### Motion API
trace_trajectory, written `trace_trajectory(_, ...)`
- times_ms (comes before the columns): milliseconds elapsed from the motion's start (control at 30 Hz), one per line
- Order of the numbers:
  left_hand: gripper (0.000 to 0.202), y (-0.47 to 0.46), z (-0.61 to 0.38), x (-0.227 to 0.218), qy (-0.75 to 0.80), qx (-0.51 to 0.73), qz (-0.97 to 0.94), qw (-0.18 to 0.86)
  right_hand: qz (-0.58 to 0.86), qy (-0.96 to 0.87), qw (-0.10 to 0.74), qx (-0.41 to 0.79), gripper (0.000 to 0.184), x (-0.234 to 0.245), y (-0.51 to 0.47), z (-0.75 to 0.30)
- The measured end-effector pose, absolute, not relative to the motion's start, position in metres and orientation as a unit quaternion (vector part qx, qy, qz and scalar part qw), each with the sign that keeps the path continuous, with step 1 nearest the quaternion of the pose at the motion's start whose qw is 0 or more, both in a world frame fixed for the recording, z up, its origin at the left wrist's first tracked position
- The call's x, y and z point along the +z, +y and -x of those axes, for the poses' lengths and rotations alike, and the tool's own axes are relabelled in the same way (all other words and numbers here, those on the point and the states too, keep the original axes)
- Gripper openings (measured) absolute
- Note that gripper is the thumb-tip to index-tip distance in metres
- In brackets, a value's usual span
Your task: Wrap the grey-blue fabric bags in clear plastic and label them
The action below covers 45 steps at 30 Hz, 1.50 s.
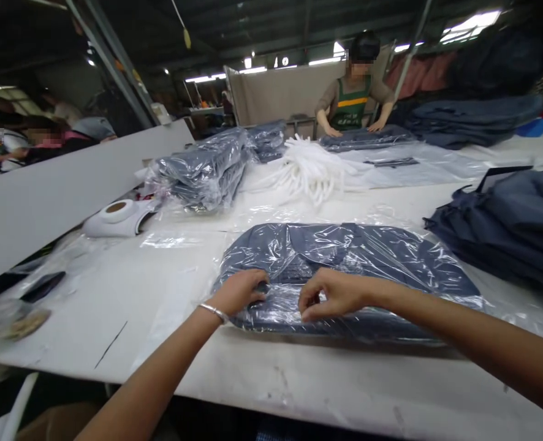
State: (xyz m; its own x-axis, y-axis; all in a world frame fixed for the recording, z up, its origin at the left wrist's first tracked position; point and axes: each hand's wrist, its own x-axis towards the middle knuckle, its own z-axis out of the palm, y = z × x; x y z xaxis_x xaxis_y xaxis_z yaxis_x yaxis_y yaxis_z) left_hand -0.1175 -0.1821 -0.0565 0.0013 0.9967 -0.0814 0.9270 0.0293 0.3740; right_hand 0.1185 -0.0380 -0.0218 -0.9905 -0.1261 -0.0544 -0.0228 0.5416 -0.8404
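A dark blue folded fabric item (368,245) lies flat on the table in front of me, inside a clear plastic bag (283,297). My left hand (241,291), with a silver bangle at its wrist, is closed at the near left part of the bag, fingers curled around the film and what is under it. My right hand (333,294) is at the near middle of the same bag, thumb and fingers curled together in a pinch on the film. The fingertips of both hands are partly hidden.
Wrapped dark blue packs (202,165) are piled at the back left, beside a bundle of white strips (308,168). More dark blue fabric (515,220) is heaped at right. A tape roll (119,209) lies left, near a white partition (83,177). Across the table a co-worker (354,101) handles another pack.
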Motion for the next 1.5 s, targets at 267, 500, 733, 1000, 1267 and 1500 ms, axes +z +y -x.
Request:
trace_trajectory(267, 0.051, -0.187, 0.145, -0.079, 0.704, 0.238, -0.662, 0.099, 0.082, 0.898, 0.079, -0.425, 0.023, -0.031, -0.027, -0.047)
trace_trajectory(500, 0.06, -0.19, 0.152, -0.08, 0.716, 0.268, -0.616, 0.192, 0.076, 0.965, 0.1, -0.229, 0.018, -0.034, -0.027, 0.008)
trace_trajectory(733, 0.056, -0.19, 0.153, -0.086, 0.716, 0.275, -0.614, 0.189, 0.052, 0.991, 0.113, -0.048, 0.054, -0.053, -0.029, 0.034)
trace_trajectory(1000, 0.057, -0.188, 0.151, -0.086, 0.724, 0.255, -0.616, 0.175, -0.047, 0.994, 0.065, -0.075, 0.033, -0.062, -0.009, 0.027)
trace_trajectory(1267, 0.051, -0.184, 0.153, -0.084, 0.717, 0.206, -0.653, 0.128, -0.127, 0.976, -0.103, -0.143, 0.022, -0.032, -0.055, -0.064)
trace_trajectory(1500, 0.031, -0.185, 0.133, -0.051, 0.726, 0.156, -0.665, 0.075, -0.171, 0.801, -0.077, -0.569, 0.021, -0.072, -0.14, -0.172)
